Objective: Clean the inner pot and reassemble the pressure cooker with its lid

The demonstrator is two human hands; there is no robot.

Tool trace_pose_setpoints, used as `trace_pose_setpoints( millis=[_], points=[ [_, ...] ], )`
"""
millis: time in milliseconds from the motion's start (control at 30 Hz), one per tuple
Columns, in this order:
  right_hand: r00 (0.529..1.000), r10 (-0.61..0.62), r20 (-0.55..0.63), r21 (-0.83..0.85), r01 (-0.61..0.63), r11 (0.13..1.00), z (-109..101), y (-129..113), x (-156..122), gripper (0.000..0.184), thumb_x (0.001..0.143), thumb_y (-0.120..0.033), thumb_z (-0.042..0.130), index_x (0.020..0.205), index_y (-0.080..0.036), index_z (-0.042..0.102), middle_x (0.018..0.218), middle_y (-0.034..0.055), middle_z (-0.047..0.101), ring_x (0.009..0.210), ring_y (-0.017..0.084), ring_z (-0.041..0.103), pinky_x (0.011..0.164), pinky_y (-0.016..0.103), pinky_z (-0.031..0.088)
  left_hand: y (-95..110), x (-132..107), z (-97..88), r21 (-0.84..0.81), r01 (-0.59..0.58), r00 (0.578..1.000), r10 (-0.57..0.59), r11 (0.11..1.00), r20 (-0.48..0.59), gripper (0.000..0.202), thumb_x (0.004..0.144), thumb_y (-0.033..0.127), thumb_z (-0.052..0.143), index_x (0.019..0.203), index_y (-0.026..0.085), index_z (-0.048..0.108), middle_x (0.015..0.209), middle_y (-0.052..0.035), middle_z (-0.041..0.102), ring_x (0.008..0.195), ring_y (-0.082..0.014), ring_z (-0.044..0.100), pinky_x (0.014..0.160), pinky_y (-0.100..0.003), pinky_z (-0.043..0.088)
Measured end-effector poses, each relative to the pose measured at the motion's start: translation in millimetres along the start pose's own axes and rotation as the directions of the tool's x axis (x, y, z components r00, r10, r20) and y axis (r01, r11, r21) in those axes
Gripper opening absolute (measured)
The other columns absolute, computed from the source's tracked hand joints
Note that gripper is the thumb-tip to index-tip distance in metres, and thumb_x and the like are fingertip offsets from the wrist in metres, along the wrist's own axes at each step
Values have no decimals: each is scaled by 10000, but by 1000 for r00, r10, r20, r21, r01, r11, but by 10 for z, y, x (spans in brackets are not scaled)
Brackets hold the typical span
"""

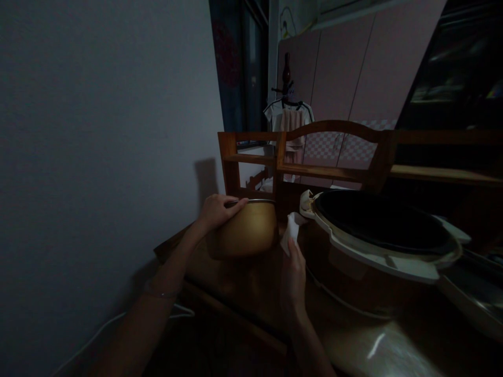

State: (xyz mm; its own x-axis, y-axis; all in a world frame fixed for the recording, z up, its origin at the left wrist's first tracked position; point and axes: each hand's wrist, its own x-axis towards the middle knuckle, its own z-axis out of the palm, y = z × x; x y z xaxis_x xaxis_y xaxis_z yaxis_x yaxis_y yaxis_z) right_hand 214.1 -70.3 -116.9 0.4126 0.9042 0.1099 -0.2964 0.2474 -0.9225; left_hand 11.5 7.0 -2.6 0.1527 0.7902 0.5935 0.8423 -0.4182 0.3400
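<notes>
While the left hand (218,211) holds on at the top edge, a round gold pot (249,230) sits at the far left part of the brown desk (251,288), close to the wall (118,115). Its thin rim is shiny, and its gold side faces the person. It is too dark to tell if the bottom of the pot lies flat on the wood. The left fingers are bent over the rim, and a thin band (163,295) goes around that wrist.

Just to the right of the pot, the right hand (294,275) pinches a white wipe (291,233) between the thumb and the fingers — one cannot tell if it is paper or cloth. The wipe sticks up between the pot and a big round cooker (346,267). The cooker stands on the desk with its top open, dark inside, with a pale ring around the edge. Something flat with a pale edge (469,309) lies to the right of it, too dim to name.

Behind the pot and the cooker is a wooden rack (334,125) with a curved top. Past it, clothes (293,123) hang on a dark stand (286,70) — next to a tall pink cupboard (346,68). A dark window (251,68) is on the left side of the stand. Low down by the wall, a white cord (192,313) shows.
</notes>
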Motion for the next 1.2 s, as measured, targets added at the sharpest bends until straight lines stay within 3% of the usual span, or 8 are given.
trace_pose_setpoints(
  millis=[267,400,600,667,833,933,1033,1200],
  points=[
    [969,-98,227,-26,106,994,138,36,240,603,942,-590,477,1336,-164,642,1396,85,614,1330,262,521,1118,383,360,55,-40,-10,36,-22,1000,21,999,14,502,909,611,501,746,224,777,783,-32,767,682,-174,653,607,-270,408],
    [968,-90,234,-112,119,986,146,6,195,563,973,-574,449,1270,-160,687,1313,93,672,1252,277,579,1042,373,423,70,-30,2,54,-20,1000,20,998,14,502,908,616,501,778,225,788,812,-37,778,693,-175,664,609,-269,412],
    [940,-208,271,-152,255,955,160,-38,-5,491,1003,-507,447,1324,-201,658,1336,73,659,1271,261,569,1079,375,401,40,2,30,62,-1,1000,0,998,6,525,906,637,493,841,220,805,882,-40,793,779,-195,701,669,-270,444],
    [948,-199,249,-159,243,957,144,-9,-50,477,984,-504,489,1304,-203,675,1289,73,686,1240,272,590,1053,384,432,35,6,32,56,0,1000,-1,998,3,525,902,644,495,860,225,808,903,-38,795,804,-202,709,685,-272,453],
    [994,-105,12,-59,105,993,54,21,15,533,963,-516,485,1247,-124,707,1209,119,718,1160,301,639,975,403,495,55,-2,19,66,-2,1000,1,998,23,514,902,638,496,848,234,809,890,-31,794,803,-206,709,678,-277,452],
    [989,-130,74,-24,132,991,33,-25,107,547,994,-509,433,1339,-140,644,1326,100,660,1253,284,593,1059,419,447,70,0,20,67,-18,1000,16,998,26,513,909,634,483,850,242,809,887,-30,794,812,-206,709,684,-279,453],
    [952,-190,241,-89,216,972,59,-51,141,539,1015,-506,430,1419,-176,570,1432,81,582,1360,265,505,1155,439,350,86,14,42,74,-39,998,36,996,45,500,906,638,488,886,258,812,891,-31,795,836,-211,713,685,-285,454],
    [807,-382,449,-176,499,848,132,-2,54,520,1072,-411,339,1557,-224,341,1615,38,315,1507,213,258,1240,456,198,120,37,79,110,-51,998,47,993,42,480,907,627,497,915,266,814,945,-42,797,871,-222,719,715,-303,461]
  ],
)
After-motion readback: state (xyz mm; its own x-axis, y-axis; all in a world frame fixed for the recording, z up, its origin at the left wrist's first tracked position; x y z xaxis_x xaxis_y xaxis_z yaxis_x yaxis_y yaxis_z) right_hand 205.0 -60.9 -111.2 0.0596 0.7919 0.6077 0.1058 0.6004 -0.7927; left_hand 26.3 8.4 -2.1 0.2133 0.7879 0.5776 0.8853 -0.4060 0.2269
